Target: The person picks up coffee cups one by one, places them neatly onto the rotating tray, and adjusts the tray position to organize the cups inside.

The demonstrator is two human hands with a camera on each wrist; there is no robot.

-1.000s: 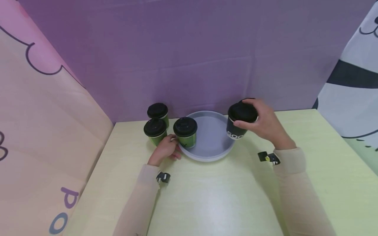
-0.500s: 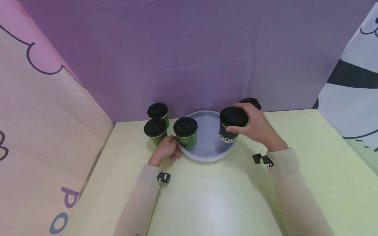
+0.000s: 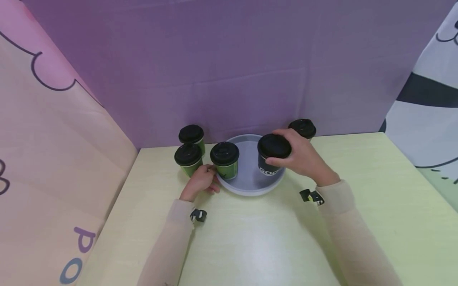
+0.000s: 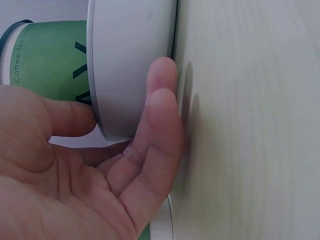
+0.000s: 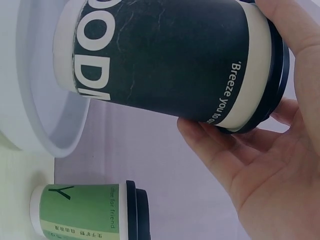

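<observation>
In the head view, my right hand (image 3: 302, 158) grips a dark paper coffee cup (image 3: 266, 163) with a black lid, near its top. The cup is over the right half of a round grey tray (image 3: 247, 153); whether its base touches the tray, I cannot tell. My left hand (image 3: 199, 182) holds the tray's left rim. The left wrist view shows its thumb (image 4: 72, 119) at the rim and its fingers curled along the outer wall (image 4: 125, 60). A green coffee cup (image 3: 228, 169) with a black lid stands upright on the tray's left side.
Two more green lidded cups, a front one (image 3: 187, 157) and a back one (image 3: 192, 135), stand left of the tray. Behind my right hand is another lidded cup (image 3: 303, 128), green in the right wrist view. A purple cloth backdrop (image 3: 222, 79) rises at the table's (image 3: 257, 234) back edge.
My right hand has carried the dark cup leftward and slightly nearer, from the tray's right edge to over its inside. The cup behind has come into fuller view. My left hand stays put.
</observation>
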